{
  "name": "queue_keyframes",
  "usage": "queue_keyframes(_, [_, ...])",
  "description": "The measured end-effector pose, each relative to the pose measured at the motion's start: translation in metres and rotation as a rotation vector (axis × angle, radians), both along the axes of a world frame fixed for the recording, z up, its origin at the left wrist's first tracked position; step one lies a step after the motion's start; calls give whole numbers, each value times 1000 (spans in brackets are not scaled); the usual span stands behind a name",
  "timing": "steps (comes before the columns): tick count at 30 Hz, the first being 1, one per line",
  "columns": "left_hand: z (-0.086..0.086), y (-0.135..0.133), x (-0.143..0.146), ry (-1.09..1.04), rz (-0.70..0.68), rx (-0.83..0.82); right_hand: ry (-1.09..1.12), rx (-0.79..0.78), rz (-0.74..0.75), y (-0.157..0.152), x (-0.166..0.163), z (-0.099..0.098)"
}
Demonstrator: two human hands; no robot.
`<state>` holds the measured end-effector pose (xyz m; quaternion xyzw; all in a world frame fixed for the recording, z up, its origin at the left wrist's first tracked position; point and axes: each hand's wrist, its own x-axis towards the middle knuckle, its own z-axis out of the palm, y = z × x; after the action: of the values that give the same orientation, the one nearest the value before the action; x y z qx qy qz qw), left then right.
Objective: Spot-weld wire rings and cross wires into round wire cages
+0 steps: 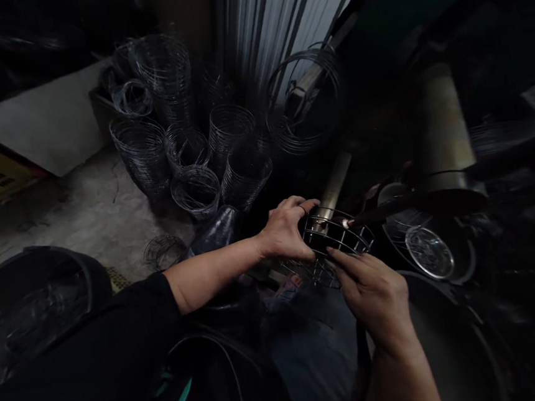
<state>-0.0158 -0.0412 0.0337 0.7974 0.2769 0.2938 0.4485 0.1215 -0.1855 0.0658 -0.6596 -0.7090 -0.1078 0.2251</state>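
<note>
Where visible, wire basket (340, 239) between left grip (285, 229) and right grip (377, 291).

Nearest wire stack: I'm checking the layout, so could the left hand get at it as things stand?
Probably yes, if it leaves its work: the left hand is on the wire basket, but the wire stack stands close by, with nothing visible between them.

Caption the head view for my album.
Left hand and right hand on a round wire frame, stacked wire rings beyond.
</note>
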Motion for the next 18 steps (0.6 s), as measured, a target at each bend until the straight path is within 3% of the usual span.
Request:
queue_keyframes(12, [3,13,11,42,27,-33,1,77,-24,16,10,-2])
queue_keyframes(18, [4,21,21,30,37,-30,203,81,-13,22,19,-5])
